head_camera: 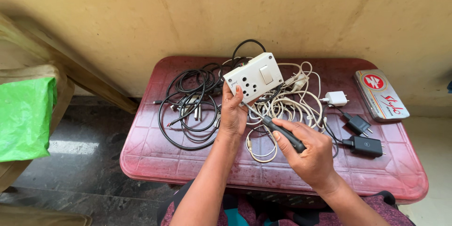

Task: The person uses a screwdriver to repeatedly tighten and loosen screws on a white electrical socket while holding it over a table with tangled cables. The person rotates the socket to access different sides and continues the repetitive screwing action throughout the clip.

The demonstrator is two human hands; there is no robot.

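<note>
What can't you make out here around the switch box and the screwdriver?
Head view only:
- Screwdriver tip: hidden behind the left hand under the white switch box.
- Box underside and back: turned away from the camera.
- Handle end: wrapped by the right hand.
- Black cables: ends tangled.

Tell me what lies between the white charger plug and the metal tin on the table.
Nothing: in the head view, only bare red table top separates the white charger plug from the metal tin.
</note>
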